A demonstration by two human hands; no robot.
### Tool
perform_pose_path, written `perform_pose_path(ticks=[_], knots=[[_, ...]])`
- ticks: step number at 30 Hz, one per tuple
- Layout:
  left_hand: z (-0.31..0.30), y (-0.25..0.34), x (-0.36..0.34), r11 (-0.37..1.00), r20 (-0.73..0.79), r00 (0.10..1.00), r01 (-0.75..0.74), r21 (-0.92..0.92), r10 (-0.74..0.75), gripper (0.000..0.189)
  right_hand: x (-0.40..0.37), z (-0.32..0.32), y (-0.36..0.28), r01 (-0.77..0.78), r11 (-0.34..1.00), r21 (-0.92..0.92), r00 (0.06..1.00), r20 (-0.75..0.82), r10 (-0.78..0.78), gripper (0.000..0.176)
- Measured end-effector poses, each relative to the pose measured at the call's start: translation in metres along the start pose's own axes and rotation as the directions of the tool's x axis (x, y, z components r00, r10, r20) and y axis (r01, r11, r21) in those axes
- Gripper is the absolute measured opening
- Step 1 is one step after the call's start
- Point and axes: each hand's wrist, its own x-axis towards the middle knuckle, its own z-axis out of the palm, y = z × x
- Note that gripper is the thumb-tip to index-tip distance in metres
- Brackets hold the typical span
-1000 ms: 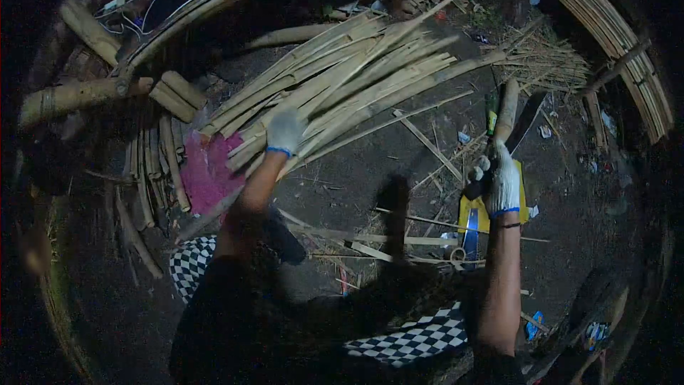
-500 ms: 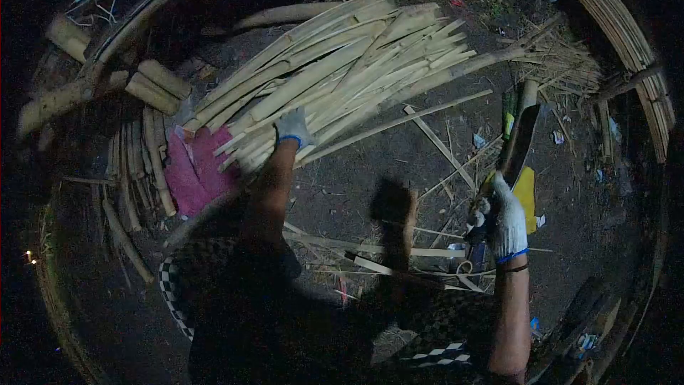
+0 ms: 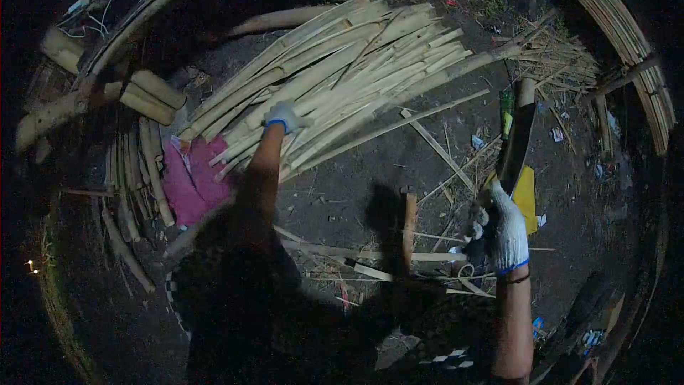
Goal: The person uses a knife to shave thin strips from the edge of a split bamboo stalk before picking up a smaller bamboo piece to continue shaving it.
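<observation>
My left hand (image 3: pixel 283 115), in a pale glove with a blue cuff, rests on a large pile of split bamboo strips (image 3: pixel 356 64). Its fingers look spread over the strips, though they are slightly blurred; no strip is seen lifted. On the right, my right hand (image 3: pixel 509 234), gloved the same way, is closed around the handle of a machete (image 3: pixel 518 144). The dark, broad blade points away from me, and my fingers hide the handle. Beside that hand, a yellow piece of material (image 3: pixel 525 199) lies on the ground.
Pink cloth (image 3: pixel 196 182) lies by the pile's near left end. Cut bamboo sections (image 3: pixel 153 96) and thin poles (image 3: pixel 153 164) are at left. An upright wooden piece (image 3: pixel 409 228) stands before me among loose strips (image 3: pixel 370 269). Long bundled strips (image 3: pixel 613 21) curve along the right.
My left hand has shifted a little up and left over the bamboo pile. My right hand keeps its hold on the machete in nearly the same place. The view has shifted slightly.
</observation>
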Motion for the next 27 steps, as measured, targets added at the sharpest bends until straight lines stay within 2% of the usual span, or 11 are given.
perform_pose_path(ticks=[2,3,8,11,14,15,19,21,22,25,27], knots=[[0.018,-0.015,0.038,0.928,-0.205,0.972,0.032,-0.372,-0.116,0.085,-0.007,0.000,-0.001,0.015,0.999,-0.043,1.000,0.015,-0.015,0.034],[0.009,-0.019,0.038,0.902,-0.177,0.977,0.029,-0.430,-0.116,0.079,-0.012,0.001,-0.002,0.005,1.000,-0.024,1.000,0.029,-0.004,0.029],[0.005,-0.045,0.055,0.940,-0.097,0.980,0.135,-0.315,-0.173,0.069,-0.013,-0.012,0.005,-0.050,0.984,-0.170,0.992,-0.123,0.029,0.029],[0.044,-0.077,0.092,0.934,-0.396,0.847,0.333,-0.125,-0.355,0.077,-0.016,-0.005,0.010,-0.005,0.975,-0.222,0.968,-0.246,-0.051,0.029],[0.025,-0.085,0.106,0.959,-0.427,0.878,0.274,0.076,-0.216,0.081,-0.015,-0.010,0.012,-0.102,0.991,-0.087,0.984,-0.156,0.088,0.030],[0.037,-0.090,0.118,0.938,-0.569,0.821,0.226,0.261,-0.040,0.077,-0.013,-0.013,0.015,-0.062,0.985,-0.160,0.984,-0.173,0.034,0.037],[0.045,-0.095,0.144,0.984,-0.522,0.852,0.131,0.117,-0.051,0.064,-0.003,-0.008,0.022,-0.155,0.959,-0.238,0.943,-0.324,0.072,0.031],[0.034,-0.091,0.152,0.952,-0.150,0.976,0.189,0.242,-0.156,0.054,-0.001,-0.013,0.023,-0.184,0.975,-0.123,0.945,-0.296,0.141,0.033],[0.040,-0.091,0.151,0.951,-0.148,0.977,0.185,0.246,-0.152,0.054,-0.002,-0.014,0.024,-0.211,0.978,-0.008,0.946,-0.253,0.202,0.036],[0.063,-0.092,0.133,0.984,-0.289,0.948,0.093,-0.149,-0.134,0.044,-0.001,-0.006,0.019,-0.164,0.985,-0.053,0.970,-0.193,0.151,0.033],[0.060,-0.094,0.124,0.994,-0.449,0.892,0.005,-0.112,-0.055,0.044,-0.001,-0.007,0.017,-0.143,0.984,-0.109,0.980,-0.158,0.124,0.029]])
